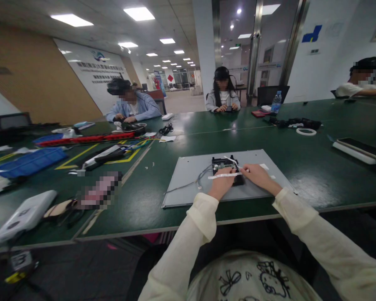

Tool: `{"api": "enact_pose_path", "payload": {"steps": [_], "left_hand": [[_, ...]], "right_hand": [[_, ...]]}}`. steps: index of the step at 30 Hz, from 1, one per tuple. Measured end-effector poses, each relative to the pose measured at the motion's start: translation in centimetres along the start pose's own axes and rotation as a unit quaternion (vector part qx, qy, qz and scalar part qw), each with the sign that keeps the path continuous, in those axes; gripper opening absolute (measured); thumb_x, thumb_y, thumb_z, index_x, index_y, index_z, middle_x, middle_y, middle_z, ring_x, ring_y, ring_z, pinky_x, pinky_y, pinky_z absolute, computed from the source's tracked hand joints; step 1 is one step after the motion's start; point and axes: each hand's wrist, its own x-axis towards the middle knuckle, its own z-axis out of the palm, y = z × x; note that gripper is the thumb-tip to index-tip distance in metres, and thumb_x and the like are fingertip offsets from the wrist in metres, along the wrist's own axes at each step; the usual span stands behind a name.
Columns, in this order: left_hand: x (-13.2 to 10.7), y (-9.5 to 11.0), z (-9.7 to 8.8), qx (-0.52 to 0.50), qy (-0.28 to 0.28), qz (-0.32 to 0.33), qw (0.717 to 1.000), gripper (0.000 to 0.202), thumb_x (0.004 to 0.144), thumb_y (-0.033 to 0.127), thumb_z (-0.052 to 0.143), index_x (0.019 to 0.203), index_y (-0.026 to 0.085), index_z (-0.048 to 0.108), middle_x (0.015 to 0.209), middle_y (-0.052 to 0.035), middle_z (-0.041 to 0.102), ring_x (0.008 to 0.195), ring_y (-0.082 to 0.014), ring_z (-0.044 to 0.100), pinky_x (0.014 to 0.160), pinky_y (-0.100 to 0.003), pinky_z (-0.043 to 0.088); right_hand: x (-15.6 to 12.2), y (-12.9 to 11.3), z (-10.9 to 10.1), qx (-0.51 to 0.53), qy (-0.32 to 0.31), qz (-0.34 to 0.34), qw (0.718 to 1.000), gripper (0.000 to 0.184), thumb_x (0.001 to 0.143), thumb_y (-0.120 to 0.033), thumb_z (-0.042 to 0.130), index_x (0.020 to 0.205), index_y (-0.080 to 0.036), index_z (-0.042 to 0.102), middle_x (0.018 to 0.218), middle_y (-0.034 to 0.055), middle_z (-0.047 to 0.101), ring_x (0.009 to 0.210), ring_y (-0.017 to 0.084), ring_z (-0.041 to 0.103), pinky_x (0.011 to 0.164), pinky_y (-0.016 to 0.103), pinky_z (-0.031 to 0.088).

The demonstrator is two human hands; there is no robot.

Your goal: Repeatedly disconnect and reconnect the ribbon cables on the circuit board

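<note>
Left hand (222, 184) and right hand (259, 175) pinch a white strip (215, 176) over the black board (221, 161) on a grey panel (188, 173)

Panel (188, 175) lies on the bench (316, 167) right before you, board (221, 163) on its far half, strip (221, 176) across the board. Tape roll (306, 131) behind to your right, bottle (276, 101) farther back, tray (28, 162) off left.

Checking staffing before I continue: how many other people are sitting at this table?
3: a person in a blue jacket far left, a person in a grey top straight across, a person in white at the right edge. Others may be out of view.
</note>
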Motion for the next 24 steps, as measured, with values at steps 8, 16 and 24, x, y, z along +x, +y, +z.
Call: {"api": "enact_pose_path", "payload": {"steps": [8,16,24], "left_hand": [[-0.03,-0.56,0.63,-0.009,0.016,-0.015,1.000,0.032,0.099,0.028,0.041,0.087,0.016,0.068,0.086,-0.0082,0.071,0.080,-0.0171,0.065,0.076,-0.027,0.048],[-0.29,-0.09,-0.08,0.010,-0.015,-0.042,0.999,0.031,0.098,0.029,0.043,0.088,0.016,0.069,0.088,-0.0092,0.072,0.079,-0.0182,0.067,0.075,-0.029,0.048],[-0.37,0.24,-0.25,0.020,-0.027,-0.040,0.999,0.032,0.098,0.029,0.043,0.089,0.014,0.070,0.088,-0.0115,0.072,0.082,-0.0205,0.067,0.077,-0.031,0.049]], "right_hand": [[0.30,-0.20,0.01,0.011,-0.009,0.016,1.000,0.035,0.099,-0.042,0.043,0.088,-0.020,0.069,0.088,0.0069,0.072,0.083,0.019,0.064,0.063,0.024,0.032],[0.86,-0.03,0.38,0.020,-0.014,0.002,1.000,0.037,0.099,-0.042,0.042,0.084,-0.018,0.067,0.085,0.0068,0.071,0.080,0.019,0.063,0.063,0.025,0.032],[0.43,0.12,0.15,0.031,-0.012,0.007,0.999,0.036,0.098,-0.041,0.044,0.082,-0.019,0.067,0.082,0.0061,0.071,0.079,0.019,0.063,0.063,0.024,0.033]]}}
